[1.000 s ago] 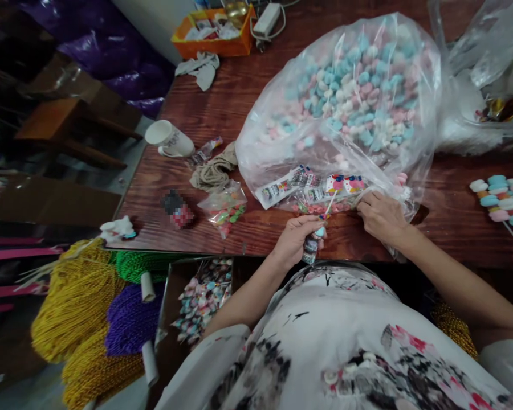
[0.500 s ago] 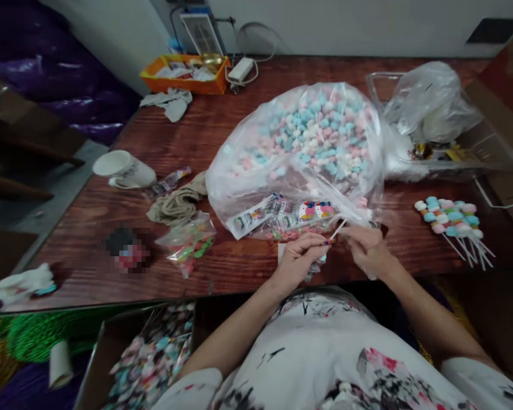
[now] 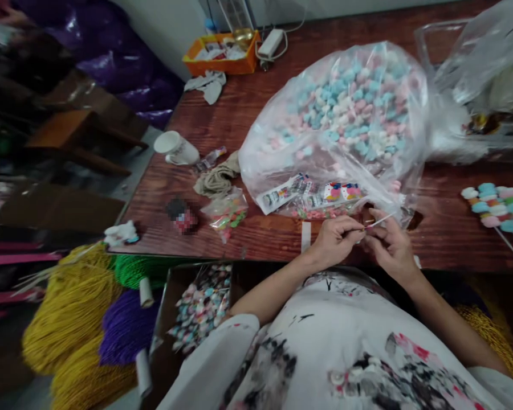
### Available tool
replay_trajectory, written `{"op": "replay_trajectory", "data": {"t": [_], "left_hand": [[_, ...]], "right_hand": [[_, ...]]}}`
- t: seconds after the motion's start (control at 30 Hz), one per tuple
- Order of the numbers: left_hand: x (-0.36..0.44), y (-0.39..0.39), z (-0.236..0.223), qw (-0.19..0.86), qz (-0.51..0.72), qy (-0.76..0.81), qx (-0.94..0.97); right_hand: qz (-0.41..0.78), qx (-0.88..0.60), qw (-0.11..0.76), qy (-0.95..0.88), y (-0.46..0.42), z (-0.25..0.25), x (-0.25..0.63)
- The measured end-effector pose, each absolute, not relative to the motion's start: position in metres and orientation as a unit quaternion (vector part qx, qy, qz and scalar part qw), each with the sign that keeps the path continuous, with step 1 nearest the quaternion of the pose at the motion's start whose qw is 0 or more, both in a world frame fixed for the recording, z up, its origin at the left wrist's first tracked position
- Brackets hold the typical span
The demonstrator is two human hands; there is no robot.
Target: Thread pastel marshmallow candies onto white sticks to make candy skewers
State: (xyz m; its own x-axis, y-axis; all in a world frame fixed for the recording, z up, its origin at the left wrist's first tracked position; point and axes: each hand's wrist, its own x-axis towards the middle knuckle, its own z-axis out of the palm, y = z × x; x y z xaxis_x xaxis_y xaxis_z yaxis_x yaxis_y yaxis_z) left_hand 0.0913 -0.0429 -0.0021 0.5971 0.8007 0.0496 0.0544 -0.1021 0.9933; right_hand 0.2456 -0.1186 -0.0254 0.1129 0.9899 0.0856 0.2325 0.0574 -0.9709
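Note:
In front of my body, a thin white stick [image 3: 381, 220] slants between my hands, with a small pink-red bit at its lower end. My left hand [image 3: 336, 242] pinches it at that end between thumb and fingers. Curled close on the other side, my right hand [image 3: 391, 250] has its fingers on the stick; the exact grip is partly hidden. Just beyond lies a big clear bag [image 3: 346, 108] of pink, blue and white marshmallow-like pieces. Printed wrappers [image 3: 342, 193] and small pink pieces [image 3: 316, 213] are between the bag and my hands. A white strip [image 3: 306, 236] lies by my left hand.
Marshmallow-like skewers [image 3: 498, 208] lie at right. Leftward are a small candy bag [image 3: 226, 213], a cloth [image 3: 217, 175] and a white mug [image 3: 177, 149]. An orange tray [image 3: 222, 56] stands behind. Below the table edge are an open box [image 3: 200, 307] of wrapped sticks and yellow bundles [image 3: 72, 307].
The view has swung left, so the table things sit farther right and higher. My right hand has moved from beyond the stick's upper end to beside its lower end, fingers curled closer to my left.

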Motion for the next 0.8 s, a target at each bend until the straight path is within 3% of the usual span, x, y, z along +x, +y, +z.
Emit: {"op": "replay_trajectory", "data": {"t": [0.17,0.33,0.57,0.8], "left_hand": [[0.086,-0.041,-0.013,0.645,0.326,0.353,0.595],[0.083,-0.039,-0.019,0.692,0.31,0.368,0.538],[0.084,-0.036,-0.027,0.72,0.291,0.405,0.482],[0.092,-0.046,-0.022,0.745,0.303,0.378,0.459]], "right_hand": [[0.425,-0.567,0.441,-0.551,-0.118,-0.031,0.252],[0.37,-0.57,0.354,-0.643,-0.116,-0.025,0.262],[0.204,-0.584,0.488,-0.616,-0.13,-0.009,0.268],[0.161,-0.519,0.465,-0.699,-0.109,-0.015,0.237]]}}
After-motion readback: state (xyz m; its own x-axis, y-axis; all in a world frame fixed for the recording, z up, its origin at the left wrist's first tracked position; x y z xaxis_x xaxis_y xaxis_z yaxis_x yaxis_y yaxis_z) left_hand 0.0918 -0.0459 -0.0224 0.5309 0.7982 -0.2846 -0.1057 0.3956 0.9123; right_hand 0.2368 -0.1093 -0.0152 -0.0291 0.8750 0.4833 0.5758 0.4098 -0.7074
